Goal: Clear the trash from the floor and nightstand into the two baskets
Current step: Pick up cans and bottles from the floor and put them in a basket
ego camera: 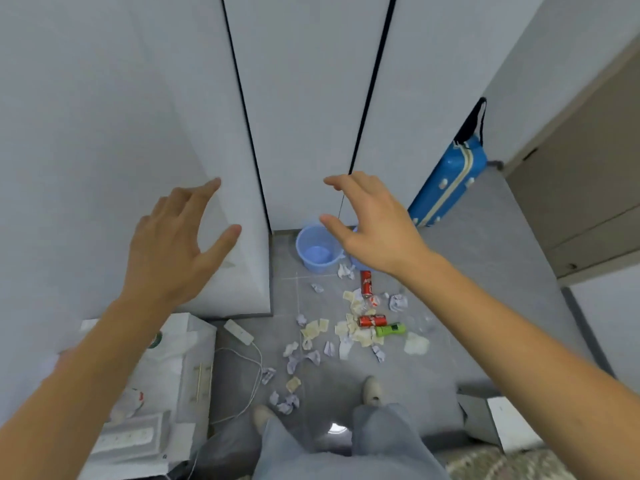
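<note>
We stand in a narrow strip of grey floor [450, 271] between the white wardrobe [194, 98] and a blue suitcase [446, 178]. The white nightstand [183, 344] is at our left. A blue basket [317, 249] stands by the wardrobe. Crumpled paper [346, 334], two red cans [366, 284] and a green bottle [391, 330] lie far below our left hand [173, 244] and right hand [374, 230], both raised, fingers spread, holding nothing.

Both forearms bare, no sleeves in view. Left hand [173, 244] & right hand [374, 230]: no rings, gloves or watch seen. Legs in loose light grey-blue trousers [381, 445]. Feet in pale off-white slippers [372, 389], rounded toes; details too blurred to tell.
</note>
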Available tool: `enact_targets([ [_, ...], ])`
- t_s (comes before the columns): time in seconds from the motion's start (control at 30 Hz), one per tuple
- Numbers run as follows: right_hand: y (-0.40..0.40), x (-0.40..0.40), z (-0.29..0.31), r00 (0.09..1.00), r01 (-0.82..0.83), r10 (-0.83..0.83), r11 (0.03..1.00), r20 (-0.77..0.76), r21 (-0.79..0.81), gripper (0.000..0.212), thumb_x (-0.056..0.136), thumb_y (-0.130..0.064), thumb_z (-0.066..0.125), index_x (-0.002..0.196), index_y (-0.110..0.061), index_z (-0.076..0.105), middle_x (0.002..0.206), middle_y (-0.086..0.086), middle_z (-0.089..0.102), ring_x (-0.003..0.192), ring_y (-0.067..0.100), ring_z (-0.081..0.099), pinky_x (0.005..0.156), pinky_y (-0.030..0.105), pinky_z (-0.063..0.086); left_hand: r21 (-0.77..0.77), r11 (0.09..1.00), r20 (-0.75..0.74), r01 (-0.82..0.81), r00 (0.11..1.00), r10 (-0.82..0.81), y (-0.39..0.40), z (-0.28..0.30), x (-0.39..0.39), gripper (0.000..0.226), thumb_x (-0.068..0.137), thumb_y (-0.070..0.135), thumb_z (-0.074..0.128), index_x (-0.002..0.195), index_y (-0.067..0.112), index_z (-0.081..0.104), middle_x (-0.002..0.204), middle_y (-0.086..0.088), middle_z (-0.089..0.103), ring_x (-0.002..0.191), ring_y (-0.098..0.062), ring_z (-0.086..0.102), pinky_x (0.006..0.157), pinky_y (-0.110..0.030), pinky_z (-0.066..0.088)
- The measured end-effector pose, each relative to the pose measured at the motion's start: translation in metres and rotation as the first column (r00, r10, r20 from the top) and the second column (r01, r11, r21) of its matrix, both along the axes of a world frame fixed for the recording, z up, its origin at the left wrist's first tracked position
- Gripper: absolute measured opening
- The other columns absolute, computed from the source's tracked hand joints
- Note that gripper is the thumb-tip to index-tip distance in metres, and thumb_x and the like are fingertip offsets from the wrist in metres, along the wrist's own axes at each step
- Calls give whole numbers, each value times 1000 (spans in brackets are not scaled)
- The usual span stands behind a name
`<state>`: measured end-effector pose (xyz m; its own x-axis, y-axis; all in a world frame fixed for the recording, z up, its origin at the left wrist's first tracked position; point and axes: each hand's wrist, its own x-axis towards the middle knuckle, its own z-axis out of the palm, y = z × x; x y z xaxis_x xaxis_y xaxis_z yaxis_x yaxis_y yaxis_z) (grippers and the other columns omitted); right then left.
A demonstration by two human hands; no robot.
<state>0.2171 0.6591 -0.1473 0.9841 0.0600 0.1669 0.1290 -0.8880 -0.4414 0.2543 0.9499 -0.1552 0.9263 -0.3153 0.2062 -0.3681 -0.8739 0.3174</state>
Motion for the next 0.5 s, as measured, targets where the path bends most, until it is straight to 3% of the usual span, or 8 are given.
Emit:
enact_targets([
  [0.3,-131,-36,-75,983,172,-171,985,-59,11,48,97,-42,59,140,-21,52,126,1,58,116,23,54,88,43,51,38,987,-60,155,986,-153,-137,-58,9,70,95,65,37,153,26,38,136,-9,54,116,-35,54,86,-51,46],
  [0.5,-272,-24,-194,952,250,-240,968,-192,30,44,96,-36,63,136,-22,54,123,1,58,117,23,52,90,43,50,48,982,-166,185,971,-175,-270,-165,21,68,94,62,41,150,24,43,132,-6,57,116,-31,55,85,-46,45],
])
